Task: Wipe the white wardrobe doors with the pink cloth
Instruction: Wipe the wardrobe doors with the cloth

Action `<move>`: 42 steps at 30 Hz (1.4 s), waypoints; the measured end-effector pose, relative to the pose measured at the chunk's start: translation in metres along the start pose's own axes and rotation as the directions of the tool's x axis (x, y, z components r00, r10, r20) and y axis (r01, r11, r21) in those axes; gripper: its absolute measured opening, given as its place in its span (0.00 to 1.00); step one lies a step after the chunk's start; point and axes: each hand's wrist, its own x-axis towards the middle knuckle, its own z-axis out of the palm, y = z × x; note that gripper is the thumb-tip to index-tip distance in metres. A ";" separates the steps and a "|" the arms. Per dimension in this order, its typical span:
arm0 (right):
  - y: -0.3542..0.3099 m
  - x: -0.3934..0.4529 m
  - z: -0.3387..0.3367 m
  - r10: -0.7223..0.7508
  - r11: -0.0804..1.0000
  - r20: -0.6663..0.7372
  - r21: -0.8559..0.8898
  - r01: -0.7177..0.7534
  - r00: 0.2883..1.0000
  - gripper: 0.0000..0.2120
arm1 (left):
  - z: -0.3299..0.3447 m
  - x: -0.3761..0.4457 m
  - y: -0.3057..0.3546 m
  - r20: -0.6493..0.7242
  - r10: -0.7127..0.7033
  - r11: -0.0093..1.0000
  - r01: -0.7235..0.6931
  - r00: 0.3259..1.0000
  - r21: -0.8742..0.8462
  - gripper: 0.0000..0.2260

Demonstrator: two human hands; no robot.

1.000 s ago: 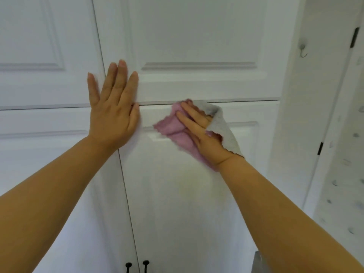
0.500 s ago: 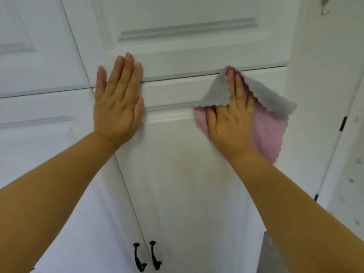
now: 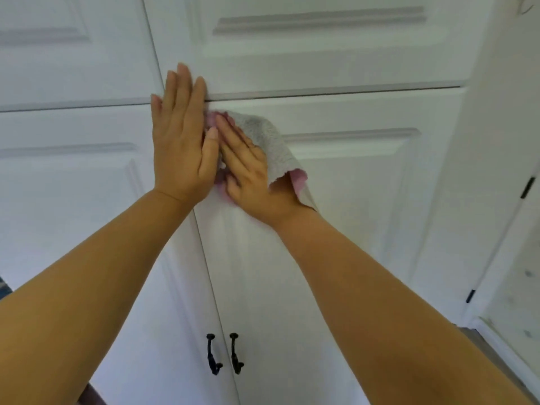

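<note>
— Wardrobe doors (image 3: 336, 229) fill the view, white and panelled. And the hands?
— Left hand (image 3: 181, 141) lies flat, fingers straight, across the doors' centre seam. Right hand (image 3: 248, 173), just beside it, presses the pink cloth (image 3: 268, 141) flat on the right door, well above the black handles (image 3: 225, 353).

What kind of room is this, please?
Probably a bedroom or dressing area in a home: tall white panelled wardrobe doors with small black metal handles, and a white room door on black hinges.

One head-worn camera looks forward, tilted slightly up, close to the wardrobe doors (image 3: 336, 200).
</note>
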 end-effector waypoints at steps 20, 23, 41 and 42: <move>-0.015 -0.049 0.007 0.092 0.904 0.085 -0.424 -0.048 0.992 0.27 | 0.011 -0.015 -0.011 0.039 0.081 0.977 -0.087 0.996 0.194 0.29; 0.012 -0.053 -0.033 0.059 0.877 0.250 -0.475 0.069 0.966 0.28 | 0.013 -0.016 -0.013 0.010 0.079 0.977 -0.079 0.997 0.199 0.29; -0.006 0.014 -0.013 0.133 0.919 0.042 -0.380 -0.107 0.990 0.35 | 0.006 -0.017 -0.013 -0.086 0.007 0.976 -0.025 0.996 -0.215 0.37; -0.005 0.029 -0.015 0.154 0.915 -0.013 -0.374 -0.148 0.988 0.36 | 0.003 -0.016 -0.011 -0.090 -0.013 0.962 -0.012 0.996 -0.274 0.37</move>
